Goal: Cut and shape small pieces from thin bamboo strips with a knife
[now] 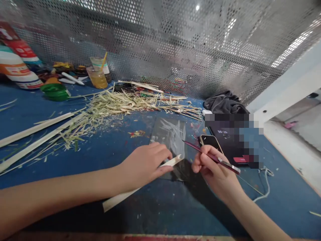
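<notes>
My left hand (145, 164) is closed on a pale, flat strip of bamboo or wood (120, 200), thumb on the near side and fingers on the far side. One end of the strip (177, 160) sticks out past my fingertips over a dark, scratched mat (173, 134); the other end points toward me. In my right hand (215, 167) is a slim purple pen-like tool (213, 156) with a shiny rear end, gripped like a pencil. Its thin tip points up and left, above the mat's right edge and apart from the strip.
A heap of pale shavings (120, 102) lies behind the mat, with long strips (47, 144) at left. Bottles (18, 68), a cup of yellowish liquid (97, 77) and a green lid (54, 92) stand back left. A phone (210, 142), tablet (227, 140) and dark cloth (225, 103) lie right.
</notes>
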The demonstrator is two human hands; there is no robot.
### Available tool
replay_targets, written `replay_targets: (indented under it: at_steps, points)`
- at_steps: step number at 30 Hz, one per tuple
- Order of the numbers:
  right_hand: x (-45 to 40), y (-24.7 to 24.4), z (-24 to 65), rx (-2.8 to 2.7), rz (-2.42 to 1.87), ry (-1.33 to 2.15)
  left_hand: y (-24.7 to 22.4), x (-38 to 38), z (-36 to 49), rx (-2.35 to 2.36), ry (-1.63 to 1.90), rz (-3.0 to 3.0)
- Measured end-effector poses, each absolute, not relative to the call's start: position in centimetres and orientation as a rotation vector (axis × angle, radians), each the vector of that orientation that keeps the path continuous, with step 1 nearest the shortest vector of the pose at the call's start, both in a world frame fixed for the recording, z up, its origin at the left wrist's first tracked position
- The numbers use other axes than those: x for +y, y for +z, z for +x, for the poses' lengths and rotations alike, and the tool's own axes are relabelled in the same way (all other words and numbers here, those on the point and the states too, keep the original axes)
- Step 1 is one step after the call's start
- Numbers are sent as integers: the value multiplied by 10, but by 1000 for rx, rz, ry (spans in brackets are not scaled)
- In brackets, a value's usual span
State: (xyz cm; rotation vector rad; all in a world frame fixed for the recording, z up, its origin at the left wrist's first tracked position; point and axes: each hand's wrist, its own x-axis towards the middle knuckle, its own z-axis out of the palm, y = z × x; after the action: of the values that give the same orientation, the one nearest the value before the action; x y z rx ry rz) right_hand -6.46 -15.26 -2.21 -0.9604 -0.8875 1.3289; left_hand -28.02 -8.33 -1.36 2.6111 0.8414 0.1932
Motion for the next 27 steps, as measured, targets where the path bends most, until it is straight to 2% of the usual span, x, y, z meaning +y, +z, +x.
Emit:
replay_targets:
  at_steps: [4, 8, 13, 15, 22, 27]
  points:
    - [-148, -44, -57, -976, -1057, 1109, -40, -94, -277, 584, 353, 2781]
    - [-151, -55, -52, -1027, -1134, 1023, -60, -102, -276, 585, 432, 2849]
    - [-150, -56, -54, -1338, -1448, 748, -56, -103, -276, 603, 401, 2836]
    - [-147, -52, -54, -1479, -1453, 632, -53, -104, -276, 623, 360, 2847]
    - [-144, -46, -50, -1620, -1502, 556, -51, -113, -278, 722, 343, 2946]
    - [-150, -45, -52, -1577, -1542, 652, -53, -115, -277, 740, 336, 2947]
